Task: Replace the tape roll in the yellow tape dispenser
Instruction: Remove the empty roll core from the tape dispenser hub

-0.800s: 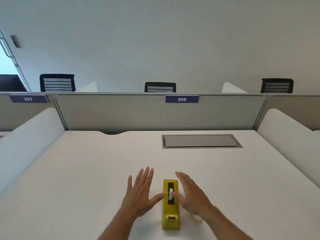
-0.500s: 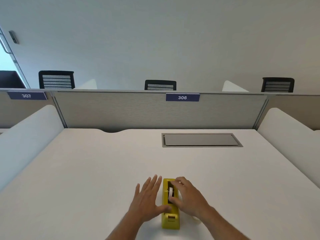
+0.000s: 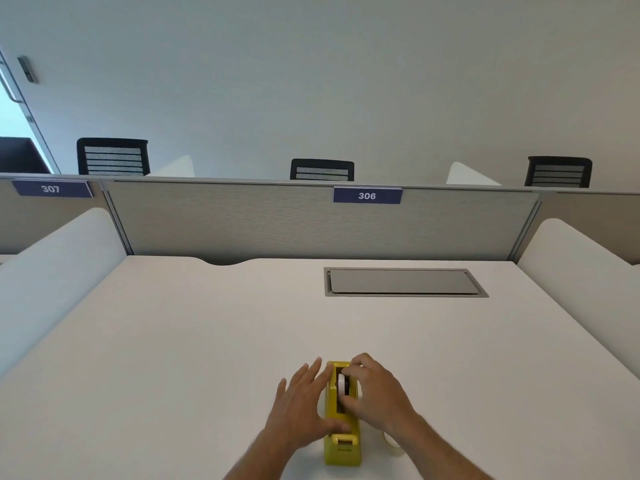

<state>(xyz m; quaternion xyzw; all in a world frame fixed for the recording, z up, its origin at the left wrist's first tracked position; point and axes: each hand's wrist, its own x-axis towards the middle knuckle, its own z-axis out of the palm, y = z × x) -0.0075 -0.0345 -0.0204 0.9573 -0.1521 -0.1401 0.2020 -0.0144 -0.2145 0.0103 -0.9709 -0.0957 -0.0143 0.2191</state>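
The dispenser looks heavy and stiff; the left hand lies spread against its side. The right hand pinches the light roll by its rim, the best hold

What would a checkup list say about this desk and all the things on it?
Surface: white desk, with a closed grey hatch set into it.
Job's things: yellow tape dispenser near the front edge; a white spool sits in its slot; a clear tape roll lies to its right, partly hidden by the forearm.
Clutter: nothing seen.
Hands: left hand rests flat against the dispenser's side; right hand curls over the slot, fingers at the spool.
Cables: nothing seen.
Surroundings: partition with a 306 sign, black chairs behind.
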